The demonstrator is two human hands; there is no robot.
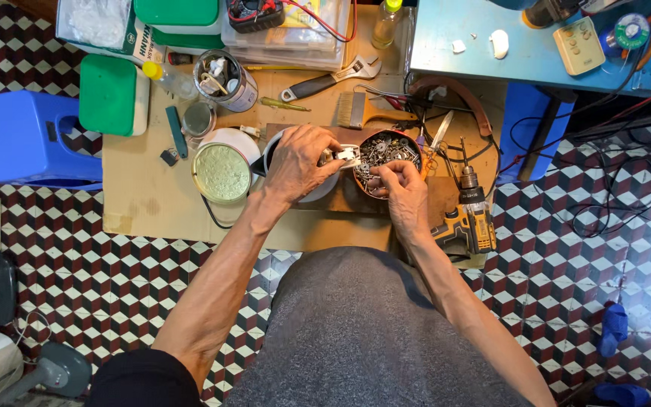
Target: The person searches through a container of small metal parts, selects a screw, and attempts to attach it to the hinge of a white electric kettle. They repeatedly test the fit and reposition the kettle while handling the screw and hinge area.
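left hand (297, 160) grips a small white fitting (348, 155); right hand (403, 188) pinches into a bowl of screws (387, 149).
the bowl sits on the cardboard floor mat (152, 196) at centre, the fitting touching its rim at 9 o'clock. a yellow drill (470, 218) lies at 4 o'clock, a brush (367, 111) at 12. this looks like picking out a fastener; whether one is caught i cannot tell. matching it to the fitting needs a fine fingertip grip.
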